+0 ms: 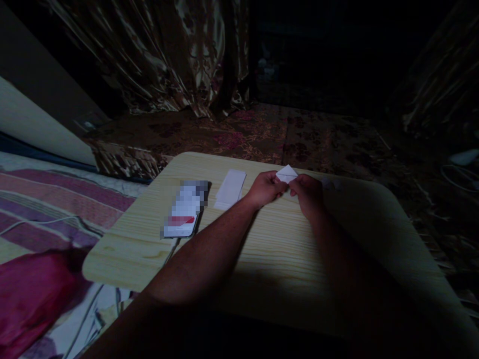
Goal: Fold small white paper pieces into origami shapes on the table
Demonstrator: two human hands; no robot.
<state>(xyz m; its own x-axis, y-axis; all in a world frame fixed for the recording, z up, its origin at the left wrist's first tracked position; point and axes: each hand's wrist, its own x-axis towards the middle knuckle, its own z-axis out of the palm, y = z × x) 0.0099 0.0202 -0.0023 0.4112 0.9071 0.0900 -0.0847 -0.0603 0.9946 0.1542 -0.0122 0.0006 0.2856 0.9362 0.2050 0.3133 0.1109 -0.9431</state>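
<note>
Between my two hands is a small folded piece of white paper (287, 173), its pointed corner turned away from me and a dark crease or line across it. My left hand (266, 188) pinches its left side, thumb on top. On the other side my right hand (307, 193) grips the right edge, fingers curled in. Both hands are just over the far part of the wooden table (277, 249). A few white paper strips (231, 187) lie stacked on the table, left of my left hand.
A phone (183, 209) with a lit, blurred screen lies at the table's left, a white cable (171, 251) running from it. Beyond the table stand a patterned cloth-covered ledge (239, 132) and shiny curtains (194, 45). Striped bedding (71, 192) and a red cloth (33, 294) are at left.
</note>
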